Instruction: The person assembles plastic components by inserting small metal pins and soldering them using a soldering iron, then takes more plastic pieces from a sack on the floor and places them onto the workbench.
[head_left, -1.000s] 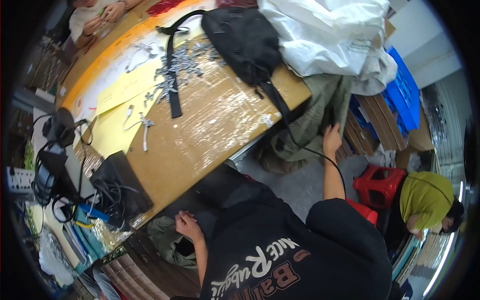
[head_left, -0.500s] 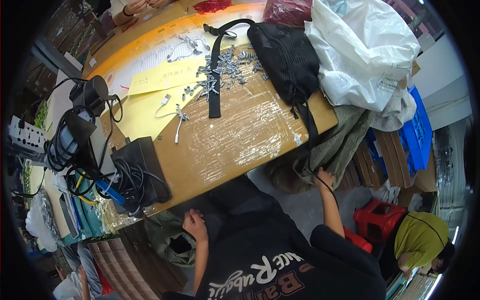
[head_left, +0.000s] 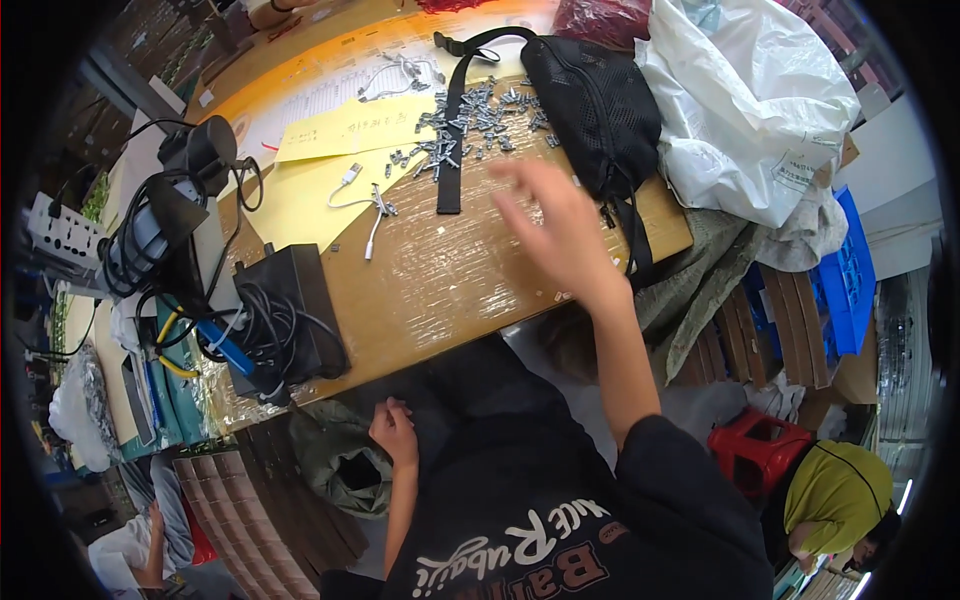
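Note:
My right hand (head_left: 555, 225) is over the wrapped tabletop (head_left: 455, 290), fingers stretched out and slightly blurred, holding nothing. Just beyond its fingertips lies a scattered pile of small grey metal connector pieces (head_left: 485, 118). Beside the hand a black mesh waist bag (head_left: 590, 115) rests on the table, its strap (head_left: 449, 190) running through the pile. A short white USB cable (head_left: 372, 238) lies to the left, next to yellow paper sheets (head_left: 300, 205). My left hand (head_left: 393, 432) hangs low by my lap, below the table edge, its fingers curled in with nothing visible in them.
A black box (head_left: 300, 300) with tangled cables stands at the table's left corner. A white plastic bag (head_left: 740, 110) fills the far right, above a blue crate (head_left: 848, 280). A person in a yellow-green shirt (head_left: 838, 490) is at lower right, by a red plastic stool (head_left: 752, 455).
My right hand has let go of the bag's hanging strap below the table's right edge and moved up and left over the tabletop. My left hand stays by my lap.

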